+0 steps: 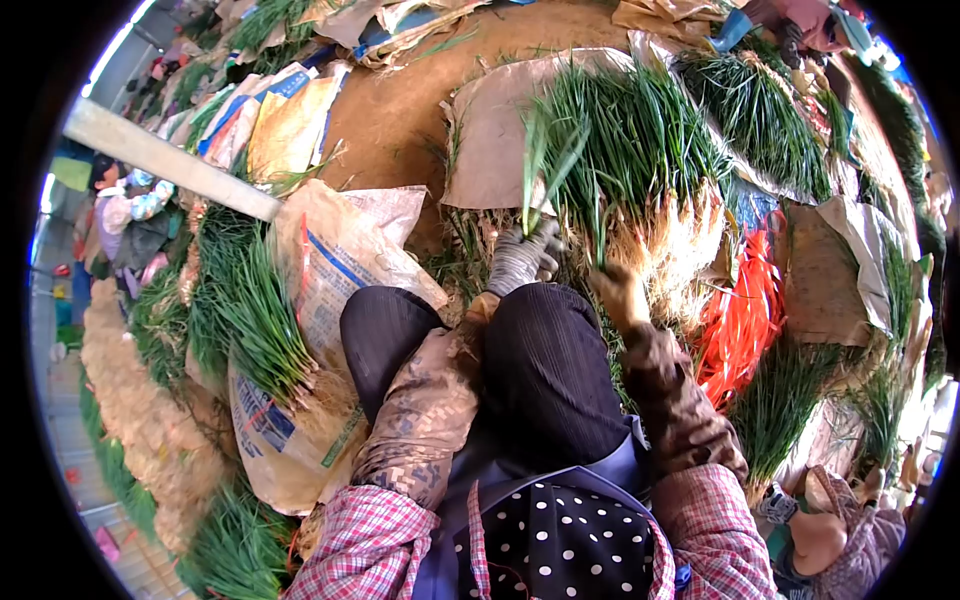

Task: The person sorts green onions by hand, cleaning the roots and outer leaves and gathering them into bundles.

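Observation:
My left hand [525, 255], in a grey glove, is closed around a few green onions [543, 165], their leaves pointing up and away from me. Just to the right, my right hand [622, 295] has its fingers pinched at the lower end of a green onion stalk [599, 235]. A large pile of green onions [630, 130] lies beyond both hands on a pale sack [490, 140]. Its tangled, light roots [680, 250] face me, close to my right hand. Parts of the fingers are hidden by the stalks and by my knee.
Red plastic strips [745, 310] lie to the right. A bundle of green onions [265, 320] rests on a printed sack [350, 250] at left. A pale beam [170, 160] crosses the upper left. Other people sit at left [125, 215] and lower right [840, 530].

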`<action>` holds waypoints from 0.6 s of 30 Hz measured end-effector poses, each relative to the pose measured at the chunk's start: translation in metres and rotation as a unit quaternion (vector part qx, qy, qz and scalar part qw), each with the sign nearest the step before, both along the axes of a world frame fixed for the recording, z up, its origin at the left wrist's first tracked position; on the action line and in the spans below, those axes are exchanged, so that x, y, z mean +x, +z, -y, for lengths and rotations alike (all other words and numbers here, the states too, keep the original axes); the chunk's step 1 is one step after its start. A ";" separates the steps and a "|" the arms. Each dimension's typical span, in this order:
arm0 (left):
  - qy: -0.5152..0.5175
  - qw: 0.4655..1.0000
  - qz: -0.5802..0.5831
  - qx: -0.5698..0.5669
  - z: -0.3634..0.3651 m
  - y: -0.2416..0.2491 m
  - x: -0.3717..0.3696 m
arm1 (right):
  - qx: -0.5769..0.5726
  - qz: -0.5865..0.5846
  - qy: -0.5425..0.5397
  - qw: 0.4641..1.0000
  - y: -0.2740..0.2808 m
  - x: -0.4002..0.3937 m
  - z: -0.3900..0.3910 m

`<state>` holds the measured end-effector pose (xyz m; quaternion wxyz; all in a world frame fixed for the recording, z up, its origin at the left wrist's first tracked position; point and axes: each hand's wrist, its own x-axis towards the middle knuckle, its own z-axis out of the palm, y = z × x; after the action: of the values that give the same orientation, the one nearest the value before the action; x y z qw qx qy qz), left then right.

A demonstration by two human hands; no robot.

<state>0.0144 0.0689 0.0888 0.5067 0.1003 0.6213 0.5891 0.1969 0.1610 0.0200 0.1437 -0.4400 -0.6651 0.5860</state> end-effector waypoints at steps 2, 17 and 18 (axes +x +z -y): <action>0.112 0.985 0.032 0.124 0.002 0.005 0.000 | 0.250 0.122 0.138 0.951 -0.055 0.065 0.011; -0.007 0.992 0.122 -0.018 -0.016 -0.035 0.024 | 0.470 0.360 0.094 0.801 0.006 -0.088 -0.128; -0.007 0.993 0.114 -0.040 -0.016 -0.029 0.024 | 0.471 0.357 0.097 0.801 0.005 -0.091 -0.133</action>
<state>0.0384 0.0852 0.0597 0.5815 0.0164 0.5821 0.5681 0.1062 0.2938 0.0247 0.0283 -0.4295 -0.9026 0.0125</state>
